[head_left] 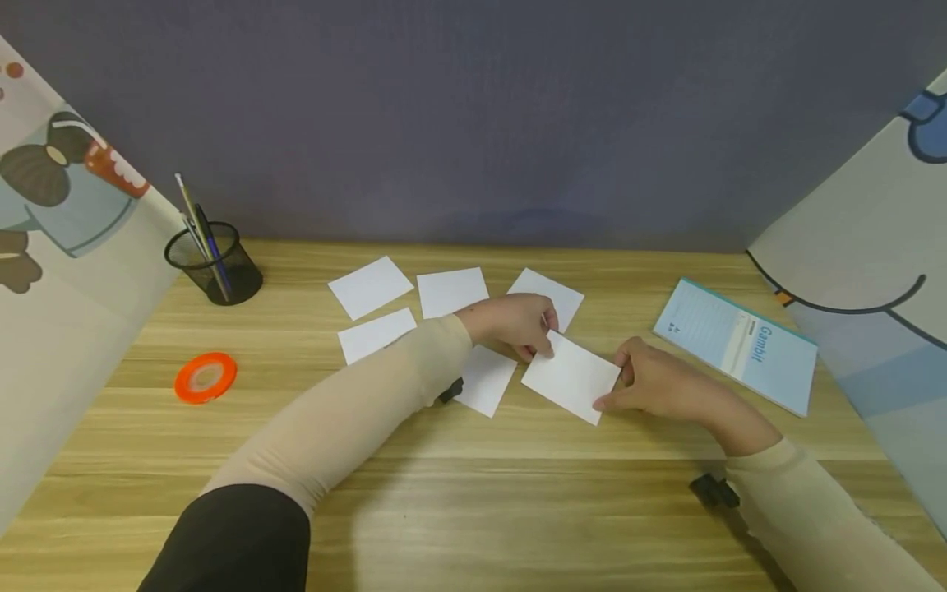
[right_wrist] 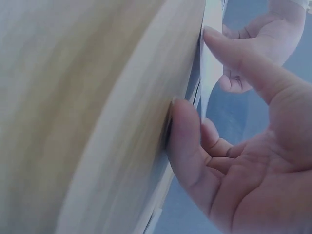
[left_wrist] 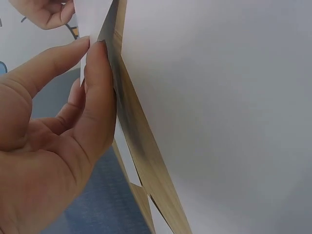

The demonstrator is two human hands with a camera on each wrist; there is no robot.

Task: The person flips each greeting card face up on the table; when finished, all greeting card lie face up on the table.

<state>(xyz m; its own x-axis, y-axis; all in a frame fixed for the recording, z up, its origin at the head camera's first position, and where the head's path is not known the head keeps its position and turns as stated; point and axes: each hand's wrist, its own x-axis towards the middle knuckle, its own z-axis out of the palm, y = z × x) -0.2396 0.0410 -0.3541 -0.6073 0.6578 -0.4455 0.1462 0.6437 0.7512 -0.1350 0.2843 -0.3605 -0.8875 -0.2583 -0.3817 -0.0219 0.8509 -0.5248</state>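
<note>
Both hands are on one blank white card (head_left: 571, 376), held tilted just above the wooden table. My left hand (head_left: 515, 321) pinches its upper left corner between thumb and fingers, which the left wrist view shows closely (left_wrist: 58, 112). At the card's right edge, my right hand (head_left: 661, 382) has its thumb and curled fingers on the edge; the right wrist view shows the thumb (right_wrist: 234, 53) against the card. Below and left of the left hand lies another white card (head_left: 488, 382), partly covered by the sleeve. One more card (head_left: 551, 289) lies behind the left hand.
More white cards (head_left: 370, 286) lie in loose rows to the left. A black mesh pen cup (head_left: 240, 275) stands at the back left, with an orange tape roll (head_left: 205, 378) before it. A light blue notebook (head_left: 740, 345) lies at right. A dark partition (head_left: 473, 123) closes the back.
</note>
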